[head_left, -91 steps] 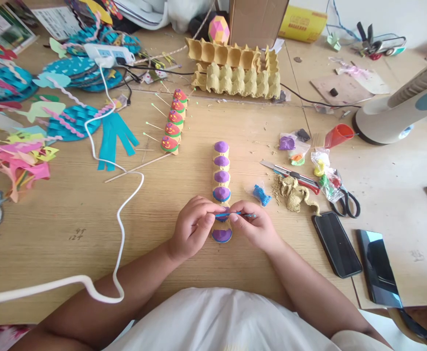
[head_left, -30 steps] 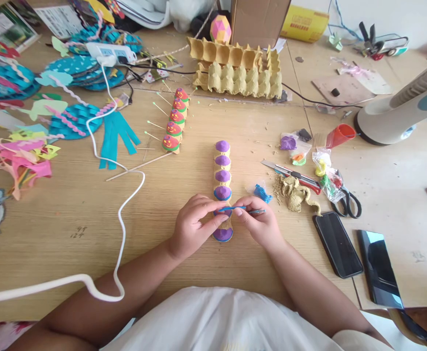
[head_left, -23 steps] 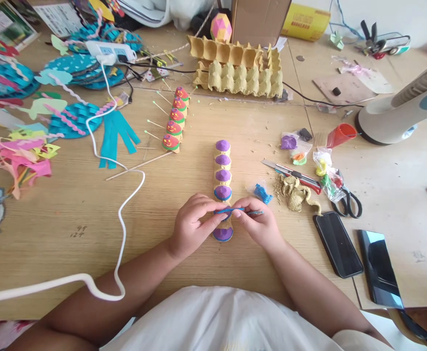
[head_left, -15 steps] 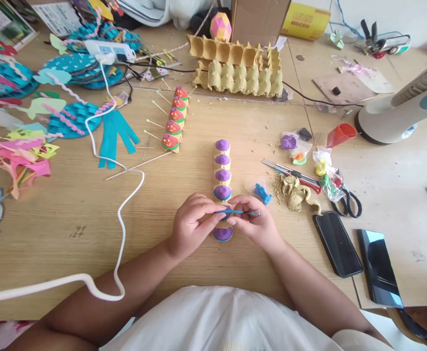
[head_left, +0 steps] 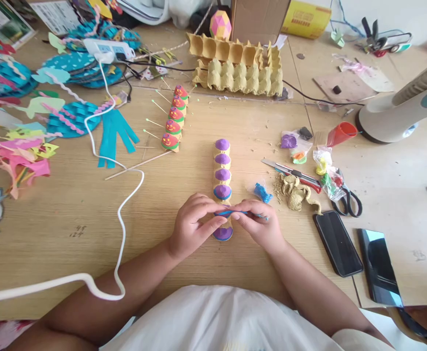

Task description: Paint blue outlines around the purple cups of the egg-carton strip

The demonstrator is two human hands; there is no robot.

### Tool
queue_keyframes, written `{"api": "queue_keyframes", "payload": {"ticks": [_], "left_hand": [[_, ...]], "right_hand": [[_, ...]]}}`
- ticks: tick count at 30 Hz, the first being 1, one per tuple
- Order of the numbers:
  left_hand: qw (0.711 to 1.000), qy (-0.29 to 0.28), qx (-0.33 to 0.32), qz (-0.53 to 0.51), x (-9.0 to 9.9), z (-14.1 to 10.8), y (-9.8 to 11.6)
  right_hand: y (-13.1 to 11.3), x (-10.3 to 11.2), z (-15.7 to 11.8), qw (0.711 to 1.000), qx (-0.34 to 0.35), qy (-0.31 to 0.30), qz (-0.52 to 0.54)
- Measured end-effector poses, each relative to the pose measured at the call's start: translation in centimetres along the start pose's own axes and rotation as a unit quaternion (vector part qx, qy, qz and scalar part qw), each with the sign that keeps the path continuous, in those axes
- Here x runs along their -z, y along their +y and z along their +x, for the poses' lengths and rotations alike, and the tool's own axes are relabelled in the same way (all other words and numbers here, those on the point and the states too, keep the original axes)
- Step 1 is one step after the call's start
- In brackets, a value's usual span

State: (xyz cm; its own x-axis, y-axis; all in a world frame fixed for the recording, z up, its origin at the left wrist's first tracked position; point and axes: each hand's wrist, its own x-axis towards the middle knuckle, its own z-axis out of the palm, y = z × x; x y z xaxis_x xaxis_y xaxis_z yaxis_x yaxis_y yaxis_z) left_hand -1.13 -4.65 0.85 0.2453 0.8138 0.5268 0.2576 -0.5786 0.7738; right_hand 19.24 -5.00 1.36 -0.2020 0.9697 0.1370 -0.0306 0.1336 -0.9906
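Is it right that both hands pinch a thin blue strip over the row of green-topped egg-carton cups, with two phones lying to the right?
Not quite. The head view shows the tops of the egg-carton cups are purple, not green. The rest holds: the left hand and right hand pinch the thin blue strip over that row, and two phones lie to the right.

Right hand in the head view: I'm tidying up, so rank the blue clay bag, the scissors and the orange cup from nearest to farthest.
From the right hand:
1. Blue clay bag, just above it.
2. Scissors, farther right.
3. Orange cup, up and right, near the fan.
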Motion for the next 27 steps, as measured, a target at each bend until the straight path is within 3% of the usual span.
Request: {"api": "queue_keyframes", "payload": {"ticks": [10,16,21,27], "left_hand": [[1.000,0.009,-0.021,0.006,-0.17,-0.03,-0.10],[1.000,0.009,-0.023,0.016,-0.08,0.12,0.17],[0.999,0.029,-0.016,0.028,-0.03,-0.06,-0.03],[1.000,0.017,-0.004,0.020,0.06,-0.21,-0.04]], "right_hand": [[-0.04,0.35,0.19,0.998,0.030,-0.014,-0.047],[-0.09,0.52,0.13,0.998,0.009,-0.055,-0.035],[0.33,-0.01,-0.40,0.998,-0.056,-0.030,0.011],[0.15,-0.44,-0.34,0.997,-0.051,-0.011,0.049]]}}
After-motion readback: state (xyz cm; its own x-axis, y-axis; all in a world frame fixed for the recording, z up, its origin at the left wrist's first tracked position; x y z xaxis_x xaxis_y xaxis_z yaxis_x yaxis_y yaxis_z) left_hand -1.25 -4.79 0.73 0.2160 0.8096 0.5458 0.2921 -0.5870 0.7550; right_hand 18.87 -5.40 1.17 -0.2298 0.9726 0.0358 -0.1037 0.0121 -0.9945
